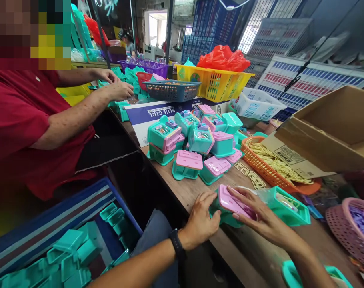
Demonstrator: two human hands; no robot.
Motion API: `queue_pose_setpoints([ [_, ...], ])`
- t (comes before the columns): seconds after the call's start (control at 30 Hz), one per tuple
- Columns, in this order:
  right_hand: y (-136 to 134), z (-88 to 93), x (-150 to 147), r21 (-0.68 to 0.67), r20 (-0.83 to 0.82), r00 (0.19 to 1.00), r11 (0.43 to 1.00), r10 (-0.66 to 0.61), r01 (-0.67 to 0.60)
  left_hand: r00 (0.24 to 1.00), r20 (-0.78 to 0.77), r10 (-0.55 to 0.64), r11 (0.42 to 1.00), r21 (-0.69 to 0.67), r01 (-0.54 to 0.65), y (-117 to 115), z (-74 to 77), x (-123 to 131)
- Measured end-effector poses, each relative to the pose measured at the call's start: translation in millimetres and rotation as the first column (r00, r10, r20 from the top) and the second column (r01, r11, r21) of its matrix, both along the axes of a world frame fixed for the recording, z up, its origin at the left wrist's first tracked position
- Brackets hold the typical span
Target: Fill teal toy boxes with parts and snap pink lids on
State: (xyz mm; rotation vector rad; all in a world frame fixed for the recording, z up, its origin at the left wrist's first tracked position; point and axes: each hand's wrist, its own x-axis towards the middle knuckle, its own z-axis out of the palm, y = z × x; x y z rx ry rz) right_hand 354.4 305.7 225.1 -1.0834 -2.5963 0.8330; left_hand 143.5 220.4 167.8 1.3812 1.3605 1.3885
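Note:
A teal plastic toy box with a pink lid [230, 200] rests on the wooden table in front of me, lid side up. My left hand [201, 216], with a dark band on the wrist, is closed against its left side. Fingers of my right hand [261, 216] lie across the lid, the thumb along the near edge, gripping the box from the right. Just beyond my right hand lies an open teal box [290, 206] with small pieces inside. Several finished-looking teal and pink boxes [188, 160] are piled farther back.
An orange basket [261, 162] of yellow plastic frames stands beside an open cardboard carton [329, 132]. A pink basket [333, 216] is at the right edge. Teal shells fill a blue crate [122, 200] at lower left. A co-worker in a red shirt [17, 132] sits at left.

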Motion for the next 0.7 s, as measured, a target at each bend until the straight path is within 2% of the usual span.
queue_pose_setpoints([
  [0.17,-3,-7.4,-1,0.098,-0.002,0.998,0.993,0.067,-0.067,0.991,0.132,0.027,0.991,-0.132,-0.009,6,15.0,1],
  [0.3,-11,-7.3,-6,0.278,0.091,0.99,0.952,0.104,-0.125,0.989,0.127,0.069,0.982,-0.182,-0.045,12,14.4,5],
  [0.43,-18,-8.7,-8,0.425,0.163,0.984,0.894,0.077,-0.14,0.988,0.149,0.049,0.984,-0.175,-0.022,13,10.0,7],
  [0.57,-23,-17.7,-9,0.515,0.253,0.967,0.845,0.01,-0.143,0.992,0.122,0.026,0.988,-0.156,-0.006,11,10.2,5],
  [0.7,-26,-25.4,-11,0.605,0.232,0.971,0.79,-0.052,-0.102,0.989,0.146,-0.008,0.991,-0.132,0.028,10,10.6,2],
])
